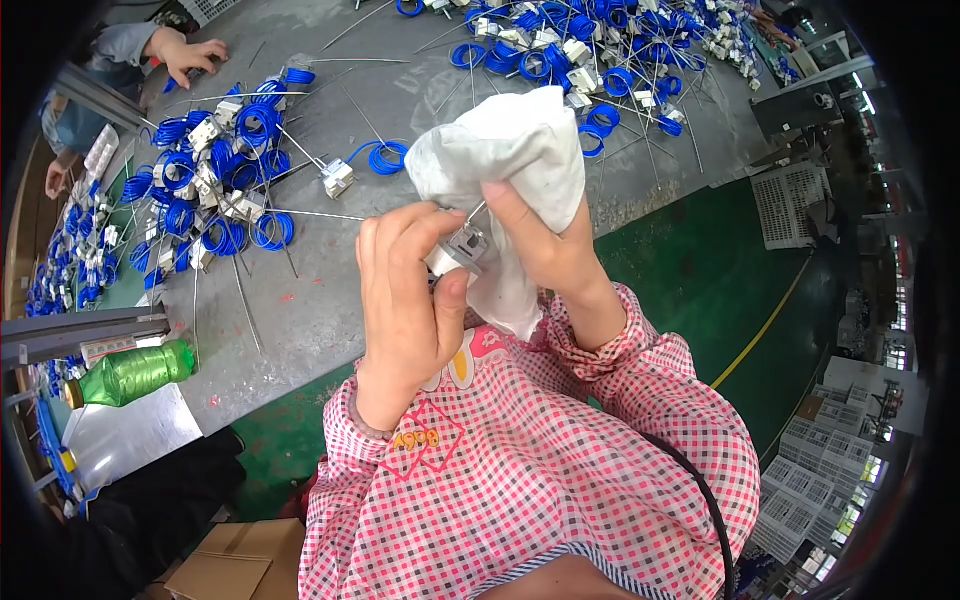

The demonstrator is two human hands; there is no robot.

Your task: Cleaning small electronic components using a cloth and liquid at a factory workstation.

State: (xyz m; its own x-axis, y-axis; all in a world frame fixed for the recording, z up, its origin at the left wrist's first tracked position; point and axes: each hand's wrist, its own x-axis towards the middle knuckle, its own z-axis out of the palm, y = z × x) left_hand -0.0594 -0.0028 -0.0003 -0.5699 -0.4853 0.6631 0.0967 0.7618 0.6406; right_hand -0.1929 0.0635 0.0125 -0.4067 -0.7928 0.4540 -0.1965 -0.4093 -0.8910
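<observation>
My left hand [400,290] is closed around a small white-and-metal part [462,252] that looks like a capillary thermostat, its metal face turned up toward the cloth. A thin metal shaft sticks out of it toward my right thumb. My right hand [550,240] grips a crumpled white cloth [510,145], which hangs down behind and beside the held part. Whether the cloth touches the part's far side is hidden. Just beyond my left hand, a similar part [338,178] with a blue coil [386,157] lies on the grey table [320,255].
A pile of blue-coiled parts [225,160] with thin rods lies at left, a larger heap [600,50] at the far side. Another person's hand [190,55] rests at the far left. A green bottle [135,374] lies near the left edge. A white crate [790,205] stands at right.
</observation>
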